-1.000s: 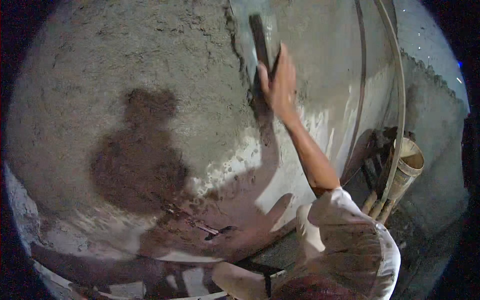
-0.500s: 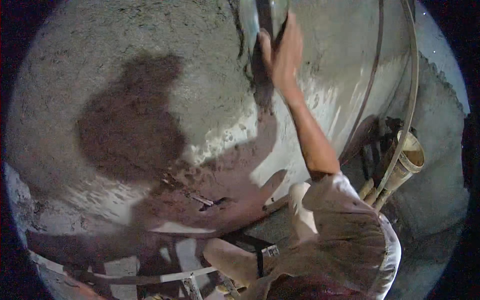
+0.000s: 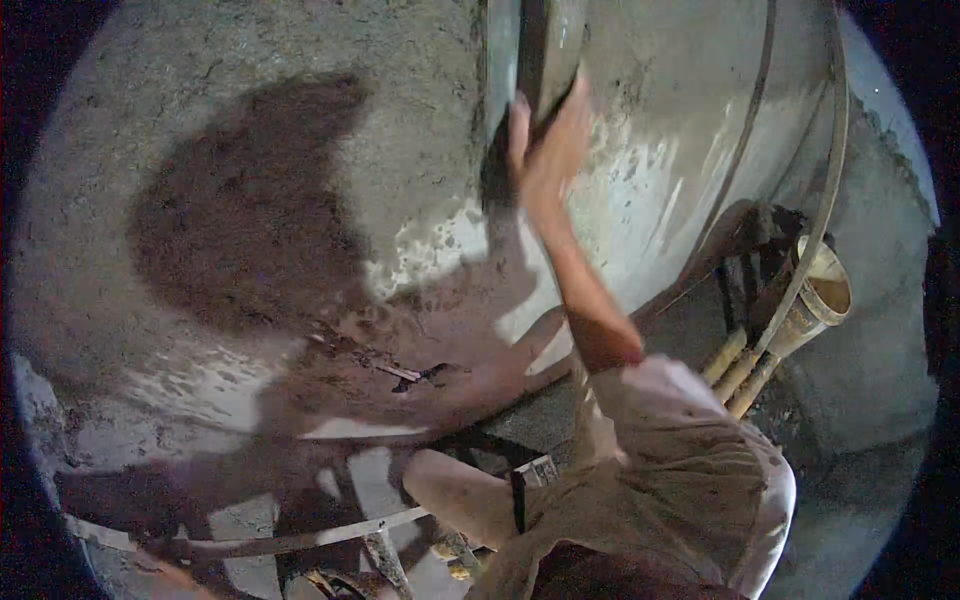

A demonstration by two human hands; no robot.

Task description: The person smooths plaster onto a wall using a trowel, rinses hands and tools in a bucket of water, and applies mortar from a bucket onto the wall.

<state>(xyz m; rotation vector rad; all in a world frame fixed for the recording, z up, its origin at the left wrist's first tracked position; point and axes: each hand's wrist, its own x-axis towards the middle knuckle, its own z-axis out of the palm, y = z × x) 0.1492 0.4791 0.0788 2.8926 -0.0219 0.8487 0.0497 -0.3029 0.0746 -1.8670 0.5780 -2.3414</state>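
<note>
The wall point(image 3: 420, 120) looks only partly finished, as I judge it from its surface. To the left of the trowel point(image 3: 533, 55), the plaster is grey, rough and full of small pits. To the right of the trowel the surface appears more even, so I suppose that this side was already smoothed. Below the trowel there is a pale area with streaks and spots; there the cover seems to be thin, and it does not look smooth yet. A big shadow point(image 3: 250, 210) lies left of and below the trowel, so the wall under it is difficult to judge.

The trowel stands nearly upright against the wall, and its top goes out of the view. The right hand point(image 3: 552, 150) is at its lower part and grips the dark handle, with the thumb on the left side and the fingers on the right. The left hand is not visible, so I cannot tell how it is. A bucket point(image 3: 803, 328) is far to the right of the trowel and lower, beside a long thin pole or hose point(image 3: 842, 120).
</note>
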